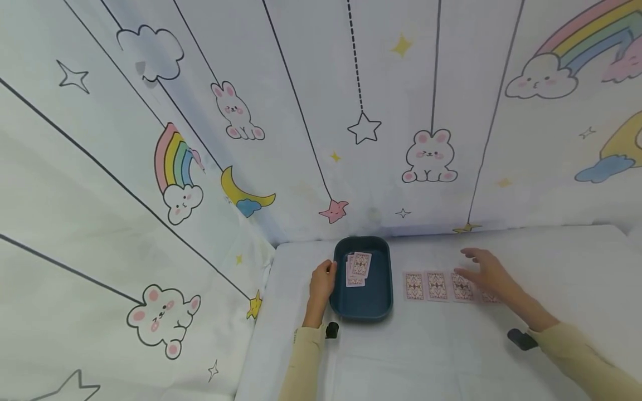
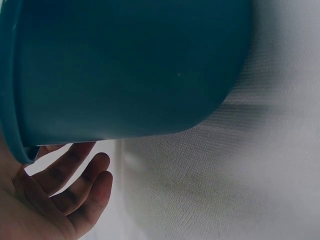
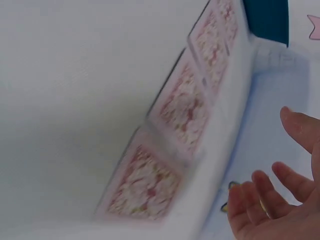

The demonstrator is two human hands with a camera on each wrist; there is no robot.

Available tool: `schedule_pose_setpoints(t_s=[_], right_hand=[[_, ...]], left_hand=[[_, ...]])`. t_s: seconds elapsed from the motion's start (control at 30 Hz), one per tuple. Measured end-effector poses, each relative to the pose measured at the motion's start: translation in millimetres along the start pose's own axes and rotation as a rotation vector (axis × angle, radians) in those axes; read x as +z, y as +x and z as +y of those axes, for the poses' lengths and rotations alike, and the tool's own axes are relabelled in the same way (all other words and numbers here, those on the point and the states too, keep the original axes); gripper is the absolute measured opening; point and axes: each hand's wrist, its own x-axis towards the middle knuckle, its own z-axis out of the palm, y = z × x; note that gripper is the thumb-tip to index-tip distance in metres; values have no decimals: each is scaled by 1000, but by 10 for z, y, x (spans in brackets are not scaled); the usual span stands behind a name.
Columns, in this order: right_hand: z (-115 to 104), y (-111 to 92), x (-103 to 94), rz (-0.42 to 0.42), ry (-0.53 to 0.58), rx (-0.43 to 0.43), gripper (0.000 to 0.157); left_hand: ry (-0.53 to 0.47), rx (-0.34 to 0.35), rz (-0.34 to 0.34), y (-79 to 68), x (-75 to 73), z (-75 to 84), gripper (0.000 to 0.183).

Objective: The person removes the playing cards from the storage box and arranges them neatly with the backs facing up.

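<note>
A dark blue-green tray stands on the table with a few overlapping playing cards in it, patterned backs up. At its left rim, my left hand holds the tray's edge; in the left wrist view the fingers show beside the tray's outer wall. To the right lies a row of several face-down playing cards with pink patterned backs. Over the right end of this row hovers my right hand, fingers spread and nothing in them. It partly hides the rightmost card in the head view.
A white cloth covers the table. Behind and to the left hang white sheets printed with rabbits, stars and rainbows. The tray and the card row lie near the table's back edge. Dark wrist devices sit by both cuffs.
</note>
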Motion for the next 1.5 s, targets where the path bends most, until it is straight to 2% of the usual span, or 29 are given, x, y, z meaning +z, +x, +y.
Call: schedule_pose_setpoints(t_s=[0.17,0.37,0.73,0.97,1.27,1.5], right_hand=[[-194,147,91,9,-25,-77,63],[-393,303,227,-7,-25,-130,61],[-858,584,519,-71,-23,-150,63],[-1021,677,682,-112,-15,-147,63],[-1307,779,769,-129,-42,-180,62],[-1444,911,867,-147,-47,-189,62]], left_hand=[[-7,0,5,17,10,6,28],[-2,10,3,-1,6,12,30],[2,18,24,9,-15,-3,31],[4,-9,10,7,1,-9,30],[-5,-19,9,5,-19,14,31],[-20,-11,17,0,-15,13,31]])
